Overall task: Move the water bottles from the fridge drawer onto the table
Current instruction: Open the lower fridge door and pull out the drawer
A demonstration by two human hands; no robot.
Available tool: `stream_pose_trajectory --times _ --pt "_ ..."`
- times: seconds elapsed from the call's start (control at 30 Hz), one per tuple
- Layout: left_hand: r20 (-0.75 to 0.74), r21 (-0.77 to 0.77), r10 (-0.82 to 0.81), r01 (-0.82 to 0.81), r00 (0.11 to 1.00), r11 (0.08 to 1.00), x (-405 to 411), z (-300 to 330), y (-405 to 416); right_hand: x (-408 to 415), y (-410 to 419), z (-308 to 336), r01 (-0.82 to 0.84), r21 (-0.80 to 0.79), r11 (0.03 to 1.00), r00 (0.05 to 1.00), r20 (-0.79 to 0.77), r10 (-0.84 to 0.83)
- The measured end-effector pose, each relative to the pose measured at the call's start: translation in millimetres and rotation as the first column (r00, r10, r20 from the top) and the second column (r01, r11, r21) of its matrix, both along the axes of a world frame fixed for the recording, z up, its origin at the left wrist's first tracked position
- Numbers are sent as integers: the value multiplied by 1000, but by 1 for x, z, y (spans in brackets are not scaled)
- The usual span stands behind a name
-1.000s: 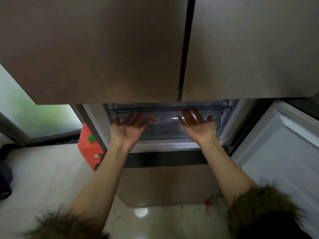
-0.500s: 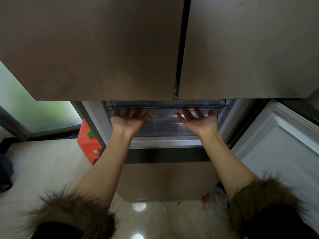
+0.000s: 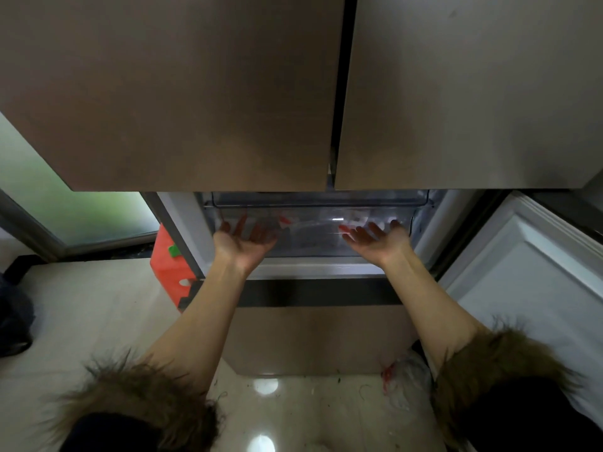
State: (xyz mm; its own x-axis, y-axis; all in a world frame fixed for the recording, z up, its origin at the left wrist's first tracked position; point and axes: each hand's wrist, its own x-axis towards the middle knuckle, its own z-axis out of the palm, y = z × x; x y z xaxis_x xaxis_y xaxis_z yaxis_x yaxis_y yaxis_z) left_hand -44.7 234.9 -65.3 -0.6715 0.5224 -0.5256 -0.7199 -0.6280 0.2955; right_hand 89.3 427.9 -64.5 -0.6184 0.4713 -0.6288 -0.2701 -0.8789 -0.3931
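Left hand [image 3: 243,241] and right hand [image 3: 377,238], palms up with fingers spread, held nothing and reached at the front of the clear drawer [image 3: 313,220]. Bottles [image 3: 357,218] inside were only faint shapes, perhaps labels; fingertips blurred against plastic.

Two closed brown upper doors [image 3: 228,93] fill the top of the view. An orange box [image 3: 168,272] with a green patch stands on the pale glossy floor [image 3: 81,321] at left, beside a frosted window [image 3: 65,207]. A crumpled plastic bag [image 3: 408,376] lies on the floor at lower right, below a white open door [image 3: 528,282].
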Motion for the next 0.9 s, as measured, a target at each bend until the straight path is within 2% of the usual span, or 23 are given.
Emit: stream_pose_trajectory --times 0.1,0.23,0.37,0.9 --pt "-3 -21 -12 12 1000 1000 2 -13 2 -1 -2 -10 -43 -16 999 999 -20 43" --pt "-14 102 -48 49 999 994 5 -14 9 -5 0 -15 -33 -20 999 994 -108 31" --pt "52 161 -4 -5 999 987 -2 -8 18 -9 7 -15 -22 -41 999 982 -187 14" --pt "43 75 -10 6 999 997 2 -9 14 -13 4 -16 -11 -70 997 982 -189 -3"
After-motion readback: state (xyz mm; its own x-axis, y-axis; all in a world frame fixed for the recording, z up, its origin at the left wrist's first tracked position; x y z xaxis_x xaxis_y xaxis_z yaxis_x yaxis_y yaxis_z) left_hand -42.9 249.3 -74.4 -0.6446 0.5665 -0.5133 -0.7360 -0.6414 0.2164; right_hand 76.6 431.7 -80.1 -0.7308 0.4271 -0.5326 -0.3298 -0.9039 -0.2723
